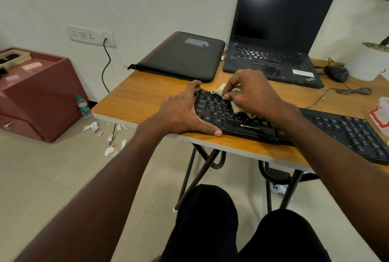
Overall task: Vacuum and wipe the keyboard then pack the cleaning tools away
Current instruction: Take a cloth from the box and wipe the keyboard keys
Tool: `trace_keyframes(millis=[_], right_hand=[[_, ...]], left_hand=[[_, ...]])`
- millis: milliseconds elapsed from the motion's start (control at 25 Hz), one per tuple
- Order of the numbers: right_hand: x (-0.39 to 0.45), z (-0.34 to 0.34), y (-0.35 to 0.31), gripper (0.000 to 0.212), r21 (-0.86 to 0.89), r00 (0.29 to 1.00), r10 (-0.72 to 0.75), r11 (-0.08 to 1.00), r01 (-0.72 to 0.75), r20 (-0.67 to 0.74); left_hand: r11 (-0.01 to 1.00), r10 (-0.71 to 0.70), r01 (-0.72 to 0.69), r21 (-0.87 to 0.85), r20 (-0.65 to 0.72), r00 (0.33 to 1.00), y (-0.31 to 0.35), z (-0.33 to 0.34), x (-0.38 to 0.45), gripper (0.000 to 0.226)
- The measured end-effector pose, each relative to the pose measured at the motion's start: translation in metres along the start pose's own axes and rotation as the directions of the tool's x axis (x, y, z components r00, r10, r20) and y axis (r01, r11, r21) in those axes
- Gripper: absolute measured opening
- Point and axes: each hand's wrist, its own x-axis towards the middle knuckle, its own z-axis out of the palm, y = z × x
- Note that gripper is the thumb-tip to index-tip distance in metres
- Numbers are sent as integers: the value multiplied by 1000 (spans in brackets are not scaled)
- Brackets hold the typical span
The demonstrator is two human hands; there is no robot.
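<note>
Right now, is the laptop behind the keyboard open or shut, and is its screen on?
Open: the laptop has its lid raised upright with its keys exposed. The screen looks dark, showing only a faint reflection, so it appears off or asleep.

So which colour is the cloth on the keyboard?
The cloth is pale beige-yellow, seen best in the head view.
</note>
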Motion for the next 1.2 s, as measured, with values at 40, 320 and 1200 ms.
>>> trace_keyframes(millis=[40, 320, 1200], right_hand=[[0, -2, 1, 9, -14, 1000, 14, 1000, -14, 10], [3, 17, -1, 39, -72, 974, 184, 978, -194, -130], [-3, 23, -21, 27, 66, 984, -26, 997, 38, -177]], left_hand=[[1000, -1, 1, -2, 2, 1000, -1, 0, 0, 154], [1000, 13, -12, 18, -16, 1000, -1, 0, 1, 148], [999, 36, -36, 10, -33, 999, -1, 2, 0, 147]])
